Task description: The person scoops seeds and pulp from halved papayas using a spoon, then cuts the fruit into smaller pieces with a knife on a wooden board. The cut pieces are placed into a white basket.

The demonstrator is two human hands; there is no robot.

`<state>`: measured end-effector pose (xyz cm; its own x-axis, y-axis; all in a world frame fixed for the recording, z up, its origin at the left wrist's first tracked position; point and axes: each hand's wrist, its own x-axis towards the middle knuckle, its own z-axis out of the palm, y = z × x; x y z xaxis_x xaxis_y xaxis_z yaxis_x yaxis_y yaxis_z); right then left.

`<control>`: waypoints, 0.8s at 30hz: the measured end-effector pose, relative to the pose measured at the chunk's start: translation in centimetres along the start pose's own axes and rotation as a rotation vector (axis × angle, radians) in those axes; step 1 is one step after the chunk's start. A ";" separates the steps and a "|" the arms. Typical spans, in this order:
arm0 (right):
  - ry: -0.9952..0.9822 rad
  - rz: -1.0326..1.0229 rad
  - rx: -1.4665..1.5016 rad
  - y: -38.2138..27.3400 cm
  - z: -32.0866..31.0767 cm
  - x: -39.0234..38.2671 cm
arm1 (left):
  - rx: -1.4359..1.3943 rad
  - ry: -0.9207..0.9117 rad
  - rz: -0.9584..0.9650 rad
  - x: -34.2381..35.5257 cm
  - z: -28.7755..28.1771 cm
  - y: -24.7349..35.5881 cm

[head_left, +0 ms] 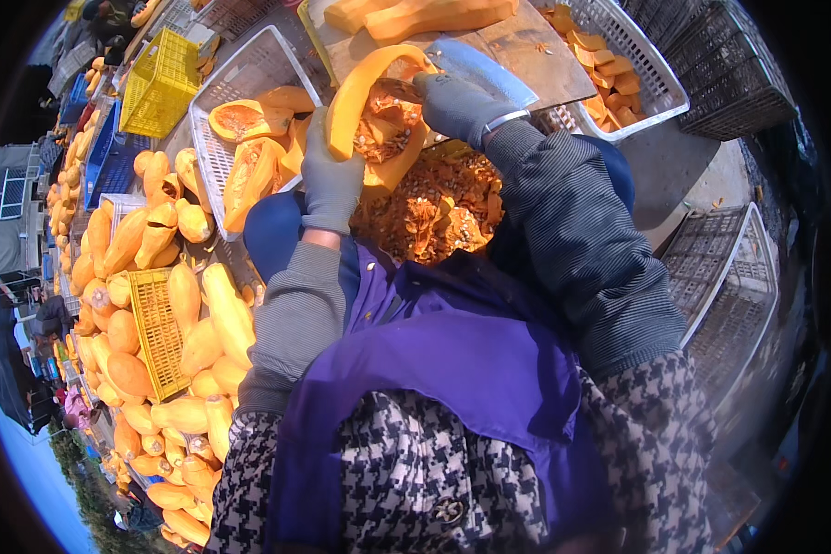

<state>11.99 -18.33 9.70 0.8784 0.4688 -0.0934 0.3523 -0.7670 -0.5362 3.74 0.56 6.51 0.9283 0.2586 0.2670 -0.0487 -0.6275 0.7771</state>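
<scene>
My left hand [331, 180], in a grey glove, is wrapped round the lower end of a curved piece of orange squash [353, 97]. That piece arches up and over toward my right hand [462, 106], also grey-gloved, whose fingers are curled at its far end. What the right fingers hold is hidden. Below and between the hands lies a heap of squash pulp and seeds [439, 208], close to my lap. A cutting board [535, 55] lies just beyond, bearing long peeled squash pieces [439, 17] and a flat, broad bluish blade-like thing [480, 69].
A white crate [214, 97] with halved squash stands at left; another white crate [669, 97] at far right holds orange chunks. Whole squashes [183, 415] are piled on the left around a yellow crate [148, 314]. Dark crates [729, 74] and pale crates [734, 295] stand at right.
</scene>
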 end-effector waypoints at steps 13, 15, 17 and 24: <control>-0.036 -0.024 -0.061 -0.3 2.7 1.1 | 0.188 -0.017 0.299 0.3 0.8 0.1; -0.098 -0.095 -0.078 -0.5 2.4 -0.4 | 0.198 -0.026 0.297 0.5 0.9 0.0; -0.174 -0.207 -0.141 0.0 1.5 -1.7 | 0.228 -0.049 0.370 1.0 0.7 0.1; 0.147 0.140 -0.206 4.1 -0.3 -0.7 | 0.354 -0.226 0.496 2.6 -0.1 0.7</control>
<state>12.90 -21.89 7.83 0.9552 0.2951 -0.0239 0.2693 -0.8996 -0.3438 6.12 0.89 7.77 0.8834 -0.2607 0.3894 -0.4029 -0.8469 0.3471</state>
